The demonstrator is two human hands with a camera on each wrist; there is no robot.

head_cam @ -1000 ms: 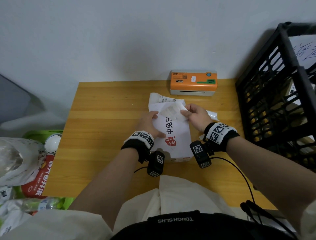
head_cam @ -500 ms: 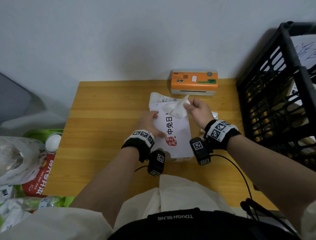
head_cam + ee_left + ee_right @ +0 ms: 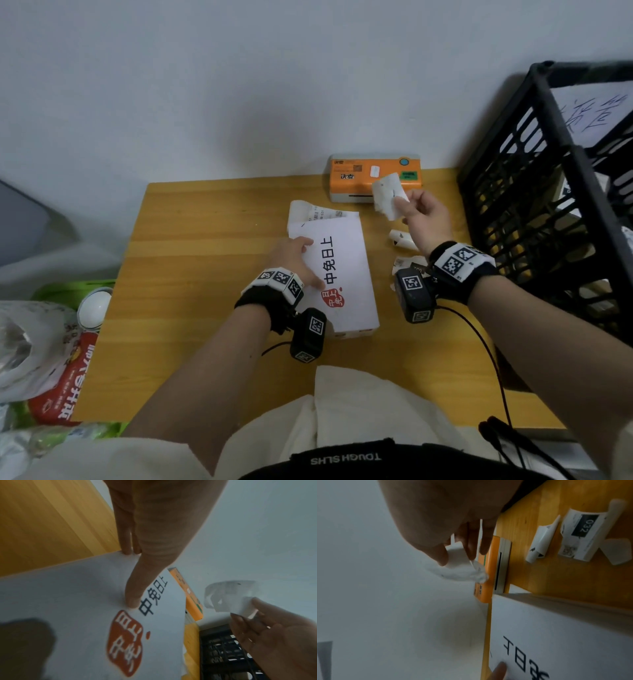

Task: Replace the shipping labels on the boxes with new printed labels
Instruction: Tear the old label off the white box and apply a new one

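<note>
A white box (image 3: 346,270) with black characters and a red seal lies flat on the wooden table (image 3: 205,274). My left hand (image 3: 298,260) presses on its left side: the thumb (image 3: 133,601) lies on the top face and straight fingers (image 3: 128,547) touch the far left edge. My right hand (image 3: 400,204) is raised to the right of the box and pinches a crumpled, peeled white label (image 3: 388,195) between thumb and fingers. The label (image 3: 458,566) hangs in the air in front of the orange label printer (image 3: 359,174).
Curled label scraps (image 3: 402,240) lie on the table right of the box, one printed "032" (image 3: 580,534). A printed paper strip (image 3: 315,212) sticks out behind the box. A black crate (image 3: 548,205) stands at the right edge. Bags (image 3: 51,359) sit left of the table.
My right hand has pulled the white label off the far end of the box top and lifted it up and right toward the printer. The left hand has stayed on the box.
</note>
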